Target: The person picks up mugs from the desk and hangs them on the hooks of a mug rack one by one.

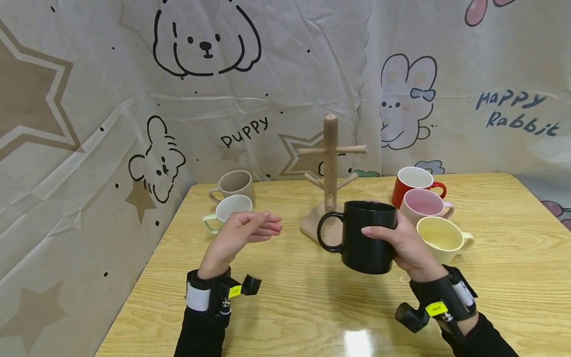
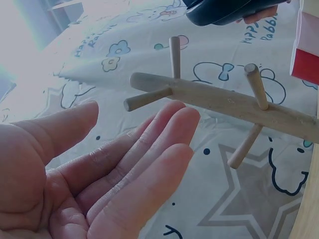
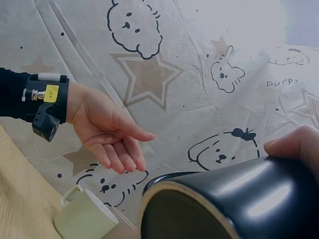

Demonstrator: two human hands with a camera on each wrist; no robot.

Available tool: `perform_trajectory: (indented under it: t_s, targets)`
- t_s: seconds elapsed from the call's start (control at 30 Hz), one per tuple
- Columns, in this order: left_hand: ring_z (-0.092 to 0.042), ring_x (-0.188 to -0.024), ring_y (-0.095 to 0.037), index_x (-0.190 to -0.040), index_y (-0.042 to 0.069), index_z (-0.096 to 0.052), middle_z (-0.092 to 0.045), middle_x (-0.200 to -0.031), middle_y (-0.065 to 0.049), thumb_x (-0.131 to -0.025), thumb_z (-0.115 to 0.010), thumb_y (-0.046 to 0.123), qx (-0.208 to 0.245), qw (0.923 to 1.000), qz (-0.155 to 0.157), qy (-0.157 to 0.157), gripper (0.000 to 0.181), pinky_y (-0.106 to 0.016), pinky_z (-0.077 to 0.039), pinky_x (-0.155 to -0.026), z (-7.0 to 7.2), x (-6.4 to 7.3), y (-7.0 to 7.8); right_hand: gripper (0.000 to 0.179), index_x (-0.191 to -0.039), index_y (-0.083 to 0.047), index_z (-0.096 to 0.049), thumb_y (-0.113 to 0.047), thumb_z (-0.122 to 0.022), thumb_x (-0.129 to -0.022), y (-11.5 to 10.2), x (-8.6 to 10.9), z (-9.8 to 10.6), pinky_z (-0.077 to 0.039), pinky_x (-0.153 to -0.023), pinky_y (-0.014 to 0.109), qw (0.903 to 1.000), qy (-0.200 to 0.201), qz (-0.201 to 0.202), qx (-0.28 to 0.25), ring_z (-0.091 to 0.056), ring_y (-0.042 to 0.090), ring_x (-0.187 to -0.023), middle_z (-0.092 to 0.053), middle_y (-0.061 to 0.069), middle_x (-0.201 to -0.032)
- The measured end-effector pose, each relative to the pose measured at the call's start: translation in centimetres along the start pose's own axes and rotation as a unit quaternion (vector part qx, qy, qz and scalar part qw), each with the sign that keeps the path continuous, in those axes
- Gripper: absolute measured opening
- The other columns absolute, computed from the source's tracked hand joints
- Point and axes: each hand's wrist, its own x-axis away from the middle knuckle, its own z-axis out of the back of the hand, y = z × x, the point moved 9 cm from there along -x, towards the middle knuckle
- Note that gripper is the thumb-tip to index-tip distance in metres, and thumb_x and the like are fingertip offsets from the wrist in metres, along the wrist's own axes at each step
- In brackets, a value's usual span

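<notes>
My right hand (image 1: pixel 412 248) grips a black mug (image 1: pixel 368 238) around its body, with the thumb across its near side and the handle pointing left. The mug is held over the table, overlapping the base of a wooden mug tree (image 1: pixel 330 163) in the head view. In the right wrist view the underside of the black mug (image 3: pixel 184 214) faces the camera. To the left, my left hand (image 1: pixel 245 233) is raised with fingers extended and nothing in it. Its palm and fingers (image 2: pixel 174 169) show in the left wrist view, in front of the bare pegs of the mug tree (image 2: pixel 224 99).
At the left stand a beige mug (image 1: pixel 236 183) and a white mug with a green handle (image 1: pixel 233 204). A red mug (image 1: pixel 403 191), a pink mug (image 1: pixel 424 206) and a yellow mug (image 1: pixel 441 238) line the right side. Behind the wooden table (image 1: pixel 285 307) hangs a printed cloth (image 1: pixel 285 59).
</notes>
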Motion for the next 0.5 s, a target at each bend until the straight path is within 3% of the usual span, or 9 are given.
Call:
perform_trajectory:
  t_s: [0.23,0.5]
  targets:
    - [-0.066,-0.096,-0.027,-0.112,-0.009,-0.060,-0.064,-0.108,-0.026,-0.098,-0.045,0.025,0.000,1.0000,0.005,0.003,0.040,-0.037,-0.052,-0.085,0.3,0.1,-0.1,0.048,-0.123,-0.021,-0.037,-0.006,-0.060,-0.083,-0.2,-0.3,-0.9,-0.044,-0.088,0.035,0.9977,0.019,0.031,-0.057,-0.052,0.013,-0.102,-0.054,-0.006,-0.113]
    - [-0.067,-0.093,-0.022,-0.112,-0.008,-0.060,-0.065,-0.107,-0.024,-0.097,-0.046,0.028,0.002,0.9999,0.011,0.007,0.041,-0.034,-0.053,-0.085,0.7,0.1,-0.4,0.043,-0.122,-0.022,-0.040,-0.009,-0.058,-0.085,0.9,-0.6,-1.1,-0.039,-0.092,0.033,0.9865,0.076,0.059,-0.133,-0.049,0.014,-0.105,-0.053,-0.006,-0.115]
